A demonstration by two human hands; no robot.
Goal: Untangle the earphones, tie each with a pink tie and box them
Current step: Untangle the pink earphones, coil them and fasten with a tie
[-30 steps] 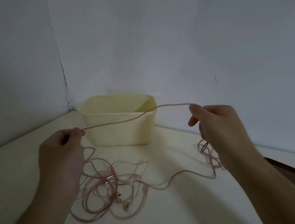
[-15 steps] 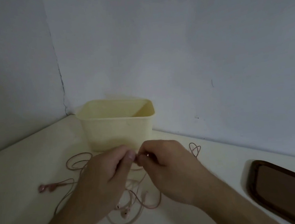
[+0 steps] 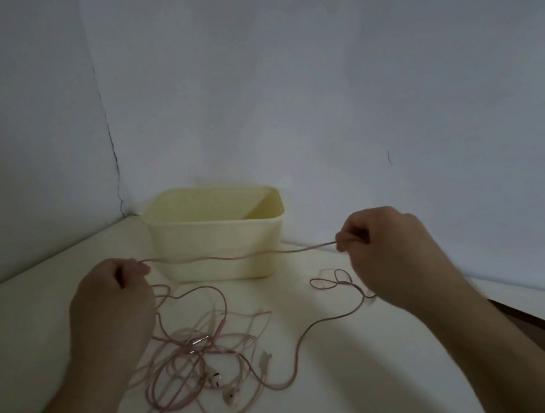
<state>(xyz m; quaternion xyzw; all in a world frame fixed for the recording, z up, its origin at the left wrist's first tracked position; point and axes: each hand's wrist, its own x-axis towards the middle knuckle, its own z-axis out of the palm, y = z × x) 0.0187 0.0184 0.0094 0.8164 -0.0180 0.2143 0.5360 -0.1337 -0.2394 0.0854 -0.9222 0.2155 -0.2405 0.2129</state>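
While the tangle waits: a person stretches one pink strand taut in front of the box, apparently to draw a single cord free of the heap.

Landmark: the pale yellow box (image 3: pixel 216 234) stands open-topped at the back of the surface (image 3: pixel 395 376), close to the wall corner.

Left hand: the left hand (image 3: pixel 115 305), in front of the box's left end, pinches the pink cord (image 3: pixel 236 256) between thumb and curled fingers.

Right hand: the right hand (image 3: pixel 390 252), just off the box's right front corner, is clamped on the cord's other end. The hands are held well apart, likely to keep the span straight and show where it snags.

Held span: the cord runs nearly level across the box's front wall, between the two hands and off the surface.

Earphones: the tangled earphones (image 3: pixel 199 361) lie in front of the box, below and just right of the left hand; two earbuds show in the heap.

Loose loops: small pink loops (image 3: pixel 332 280) lie under the right hand, near the box's right corner.

Progress: judged early; nothing seems tied, and the box's contents cannot be seen.
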